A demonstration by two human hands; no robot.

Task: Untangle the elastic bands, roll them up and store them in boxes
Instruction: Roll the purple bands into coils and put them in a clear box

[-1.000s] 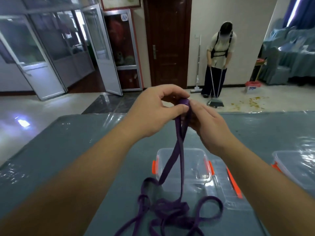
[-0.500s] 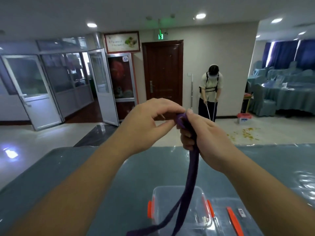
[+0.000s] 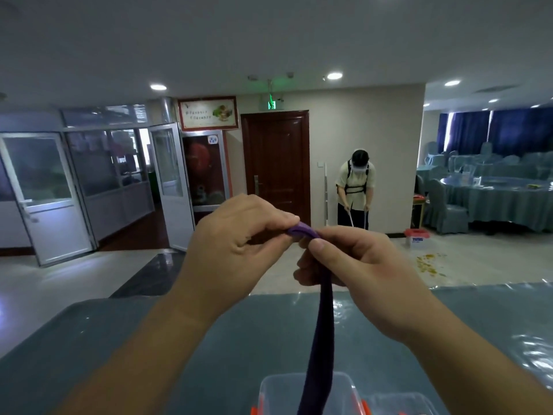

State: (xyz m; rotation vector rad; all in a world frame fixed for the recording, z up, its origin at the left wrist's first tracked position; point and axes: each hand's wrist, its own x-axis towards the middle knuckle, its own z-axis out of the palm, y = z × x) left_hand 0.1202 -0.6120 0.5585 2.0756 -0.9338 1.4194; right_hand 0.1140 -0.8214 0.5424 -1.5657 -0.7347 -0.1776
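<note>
- The glass doors on the far left stand in metal frames, one leaf swung open toward the room.
- A framed sign hangs above the glazed panel beside the dark wooden door; it carries a line of writing and a picture of food, but the letters are too small to read.
- A green lit exit sign sits over that wooden door; its symbol is blurred.
- The left hand is raised well above the worktop, fingers curled in, thumb and forefinger pinching the top end of the purple elastic band.
- The band's end arches between the two hands; from there it hangs straight down as a flat strip and passes in front of the clear plastic box at the worktop's near edge, leaving the view at the bottom.
- That box has orange clips on its sides; a second clear piece lies just beside it on the right, cut off by the edge of view.
- The right hand is closed on the band just below the arch, thumb pressed on top, touching the left hand's fingertips.
- Another person stands bent over by the back wall, holding two long handles.
- A small white box with a red lid sits on the floor near scattered yellow debris; blue lettering on its side cannot be made out.
- Round tables with blue cloths fill the far right.
</note>
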